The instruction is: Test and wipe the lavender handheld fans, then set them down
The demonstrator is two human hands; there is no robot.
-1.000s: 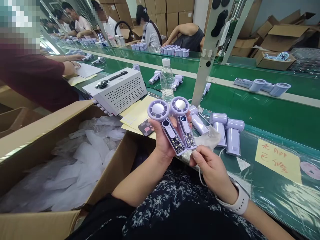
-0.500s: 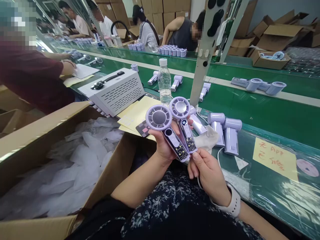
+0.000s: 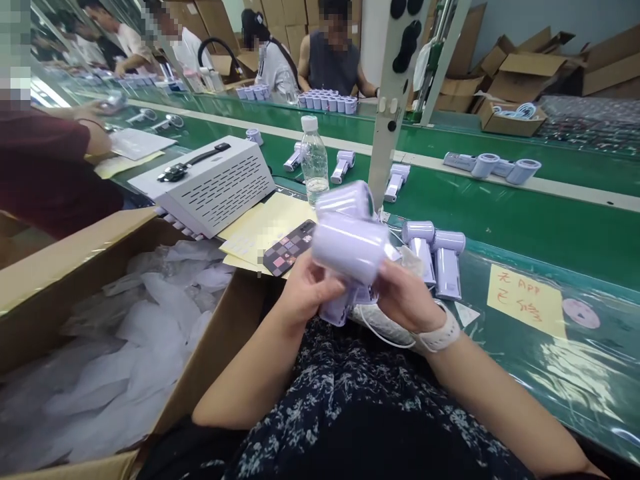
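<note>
Two lilac handheld fans are held together over my lap, turned so their round housings show side-on and blurred. The nearer handheld fan [image 3: 350, 247] covers much of the farther fan [image 3: 343, 199]. My left hand [image 3: 313, 290] is closed round the handles, thumb across the front. From the right, my right hand [image 3: 407, 293] closes on the fans' side, its fingertips partly hidden behind the nearer housing. A white cable [image 3: 383, 339] loops below my right hand. Just beyond it lie more lilac fans [image 3: 449, 267] on the bench.
An open carton [image 3: 200, 360] of plastic bags stands at left. Behind it are a grey metal box [image 3: 215, 190], yellow papers, a patterned phone [image 3: 289, 248] and a water bottle [image 3: 314, 163]. A metal post [image 3: 387, 127] rises by the green belt. Co-workers sit across and at left.
Both fans have been turned from showing their front grilles and lit displays to showing their housings side-on. My right hand has moved up from the handle bottoms, off the cable end.
</note>
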